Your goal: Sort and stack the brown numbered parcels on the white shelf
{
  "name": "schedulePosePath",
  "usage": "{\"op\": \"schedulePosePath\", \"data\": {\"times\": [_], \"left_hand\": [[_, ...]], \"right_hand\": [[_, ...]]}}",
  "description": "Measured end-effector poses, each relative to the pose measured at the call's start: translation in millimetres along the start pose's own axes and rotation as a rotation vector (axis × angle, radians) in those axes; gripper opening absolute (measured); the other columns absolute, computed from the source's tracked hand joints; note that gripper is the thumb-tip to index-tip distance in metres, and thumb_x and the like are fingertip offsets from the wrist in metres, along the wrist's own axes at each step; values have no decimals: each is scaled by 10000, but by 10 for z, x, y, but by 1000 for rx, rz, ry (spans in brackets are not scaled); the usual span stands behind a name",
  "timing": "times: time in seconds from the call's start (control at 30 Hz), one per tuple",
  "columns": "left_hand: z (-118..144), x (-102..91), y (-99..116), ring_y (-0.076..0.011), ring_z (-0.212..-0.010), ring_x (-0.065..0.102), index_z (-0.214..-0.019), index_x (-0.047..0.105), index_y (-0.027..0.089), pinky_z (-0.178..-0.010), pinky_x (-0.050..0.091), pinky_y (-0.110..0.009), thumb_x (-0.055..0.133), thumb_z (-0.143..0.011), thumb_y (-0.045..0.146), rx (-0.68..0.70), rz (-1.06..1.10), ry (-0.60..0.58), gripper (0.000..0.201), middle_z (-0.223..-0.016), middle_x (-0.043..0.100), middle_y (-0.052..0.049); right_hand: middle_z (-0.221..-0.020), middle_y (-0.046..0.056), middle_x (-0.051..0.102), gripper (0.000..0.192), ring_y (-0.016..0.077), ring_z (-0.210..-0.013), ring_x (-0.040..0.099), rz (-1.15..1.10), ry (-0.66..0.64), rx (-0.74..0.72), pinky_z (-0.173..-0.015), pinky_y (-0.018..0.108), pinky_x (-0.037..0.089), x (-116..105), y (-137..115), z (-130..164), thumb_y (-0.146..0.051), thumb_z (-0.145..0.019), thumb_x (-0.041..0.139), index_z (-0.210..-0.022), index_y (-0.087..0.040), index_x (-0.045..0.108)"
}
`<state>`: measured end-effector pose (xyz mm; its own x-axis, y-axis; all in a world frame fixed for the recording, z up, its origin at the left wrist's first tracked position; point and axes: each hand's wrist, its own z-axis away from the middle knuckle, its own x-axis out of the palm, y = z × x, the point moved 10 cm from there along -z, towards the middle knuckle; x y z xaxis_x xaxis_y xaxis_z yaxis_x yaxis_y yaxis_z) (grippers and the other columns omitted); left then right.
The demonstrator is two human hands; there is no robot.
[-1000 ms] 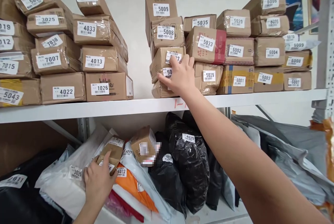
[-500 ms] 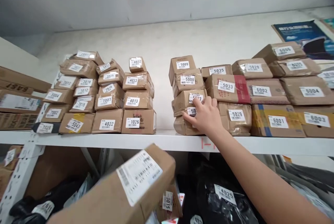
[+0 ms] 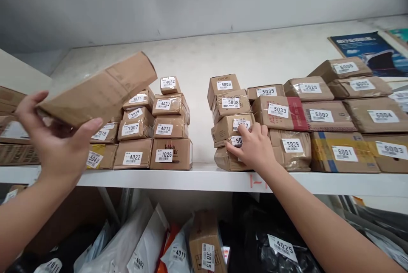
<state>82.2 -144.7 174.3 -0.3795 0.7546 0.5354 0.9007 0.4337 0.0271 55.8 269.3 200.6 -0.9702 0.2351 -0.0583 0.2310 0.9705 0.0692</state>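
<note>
My left hand is raised at the left, gripping one end of a long brown cardboard box. The box tilts upward to the right, in front of the left-hand stacks, and hides some of them. My right hand touches the front of a stack of small parcels on the shelf, its fingers spread. Its fingertips rest on the label of a cardboard parcel, and its thumb points left beside the label below. Above that parcel sit the boxes labelled 5008 and 5009.
Labelled boxes stand in stacks to the left, such as 1026, and to the right, such as 6001. A gap separates the two groups. Below the shelf are mailing bags, a box labelled 3015 and black packages.
The long box has risen from below the shelf to the upper left, and my left hand has come into view holding it. My right hand remains at the same stack.
</note>
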Motion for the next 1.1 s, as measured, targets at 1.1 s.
{"op": "schedulePosePath", "data": {"times": [1.1], "left_hand": [[-484, 3772, 1099, -400, -1237, 411, -1429, 235, 136, -969, 377, -541, 735, -661, 601, -275, -159, -384, 1028, -1380, 306, -250]], "right_hand": [[-874, 76, 509, 494, 297, -880, 489, -342, 191, 42, -686, 418, 471, -128, 43, 54, -635, -613, 726, -855, -239, 556]]}}
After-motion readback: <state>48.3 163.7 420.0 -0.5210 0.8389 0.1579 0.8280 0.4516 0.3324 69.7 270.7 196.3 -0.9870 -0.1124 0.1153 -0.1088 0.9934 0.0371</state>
